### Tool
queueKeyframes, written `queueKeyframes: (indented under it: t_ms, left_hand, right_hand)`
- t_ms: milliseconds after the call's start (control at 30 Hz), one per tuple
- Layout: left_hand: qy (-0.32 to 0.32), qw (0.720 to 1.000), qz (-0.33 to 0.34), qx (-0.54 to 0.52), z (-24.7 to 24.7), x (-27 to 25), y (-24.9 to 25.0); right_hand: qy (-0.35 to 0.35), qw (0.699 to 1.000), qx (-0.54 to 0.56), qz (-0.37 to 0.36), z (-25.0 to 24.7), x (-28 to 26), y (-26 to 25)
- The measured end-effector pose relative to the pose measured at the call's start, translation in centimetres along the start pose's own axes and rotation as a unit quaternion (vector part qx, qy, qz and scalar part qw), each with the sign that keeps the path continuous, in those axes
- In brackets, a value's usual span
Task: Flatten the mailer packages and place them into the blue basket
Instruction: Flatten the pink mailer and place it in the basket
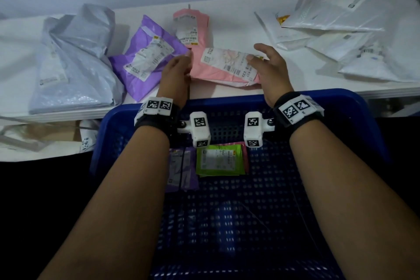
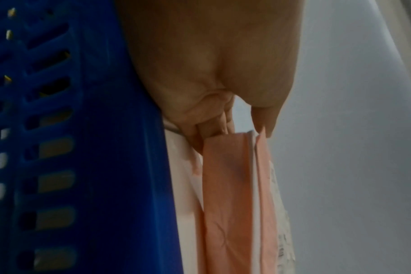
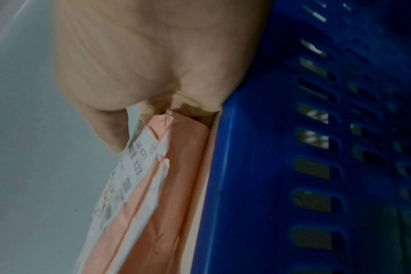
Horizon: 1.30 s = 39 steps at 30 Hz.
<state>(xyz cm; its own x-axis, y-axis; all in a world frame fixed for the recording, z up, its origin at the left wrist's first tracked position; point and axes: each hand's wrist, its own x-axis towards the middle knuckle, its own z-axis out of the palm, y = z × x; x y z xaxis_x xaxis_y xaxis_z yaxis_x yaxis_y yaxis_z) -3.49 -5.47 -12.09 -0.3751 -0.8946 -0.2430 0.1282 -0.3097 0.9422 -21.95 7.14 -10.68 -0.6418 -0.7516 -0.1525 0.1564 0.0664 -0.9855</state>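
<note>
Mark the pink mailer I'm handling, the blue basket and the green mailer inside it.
pink mailer (image 1: 211,70), head view, on its bare pink face below the label.
blue basket (image 1: 227,100), head view, on its far rim.
green mailer (image 1: 218,159), head view, on its white label.

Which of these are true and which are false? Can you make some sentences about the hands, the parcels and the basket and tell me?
1. Both hands are on the pink mailer on the table. True: the left hand holds its left end and the right hand its right end.
2. The blue basket is empty. False: a green mailer and a purple mailer lie in it.
3. The pink mailer has a white label on top. True.
4. A purple mailer on the table lies to the right of the right hand. False: it lies left of the left hand.
5. The white mailers are in the basket. False: they lie on the table, to the right.
</note>
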Motion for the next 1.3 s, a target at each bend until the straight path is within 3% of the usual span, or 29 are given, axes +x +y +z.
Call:
queueKeyframes:
  t_ms: [100, 200, 300, 733, 967, 1167, 1300]
  left_hand:
    - [-0.014, 0.999, 0.010, 0.046, 0.4, -0.7, 0.3]
    - [-0.019, 0.984, 0.051, 0.168, 0.8, -1.2, 0.3]
    - [0.004, 0.988, 0.050, 0.148, 0.9, -1.7, 0.3]
    - [-0.046, 0.994, 0.073, 0.063, 1.0, -1.4, -0.5]
    - [-0.045, 0.987, 0.096, 0.120, 1.0, -1.5, -0.9]
    - [-0.048, 0.954, 0.132, 0.266, 1.8, -1.7, -1.5]
    - [-0.046, 0.941, 0.152, 0.300, 1.9, -1.5, -2.1]
  right_hand:
    - [0.006, 0.999, -0.029, -0.013, 0.0, -0.1, 0.1]
    - [0.003, 0.998, -0.059, -0.015, 0.2, -0.3, 0.1]
    - [0.008, 0.997, -0.069, -0.015, 0.3, -0.5, 0.0]
    - [0.004, 0.993, -0.118, -0.019, 0.6, -0.8, 0.4]
    - [0.033, 0.990, -0.132, -0.034, 0.5, -1.1, -0.1]
    - [0.054, 0.971, -0.223, -0.064, 0.8, -0.8, 0.6]
    - [0.100, 0.966, -0.229, -0.068, 1.1, -0.5, 0.8]
